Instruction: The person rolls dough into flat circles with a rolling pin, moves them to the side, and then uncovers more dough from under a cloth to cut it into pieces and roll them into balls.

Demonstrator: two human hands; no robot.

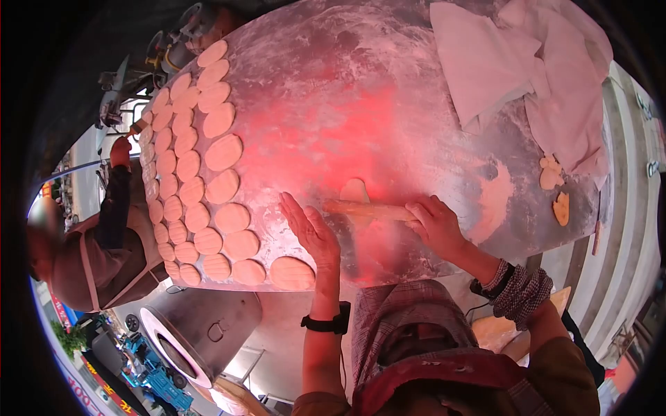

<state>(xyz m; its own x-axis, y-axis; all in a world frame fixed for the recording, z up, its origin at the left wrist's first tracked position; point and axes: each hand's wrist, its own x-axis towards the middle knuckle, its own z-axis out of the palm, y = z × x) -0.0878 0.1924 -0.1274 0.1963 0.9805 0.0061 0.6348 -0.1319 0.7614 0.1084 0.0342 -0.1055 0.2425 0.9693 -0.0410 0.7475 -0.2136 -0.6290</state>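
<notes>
My right hand is closed around the right end of a wooden rolling pin. The pin lies across a small flat piece of dough, whose far part shows beyond it. Just off the pin's left end is my left hand, fingers stretched out and holding nothing. To its left, rows of flattened oval dough pieces cover that side of the floured table. The nearest dough oval lies beside my left wrist.
A crumpled pale cloth covers the far right of the table. Small dough lumps and a yellowish piece lie near the right edge. At the left edge stands another person, one hand raised. Below is a large metal drum.
</notes>
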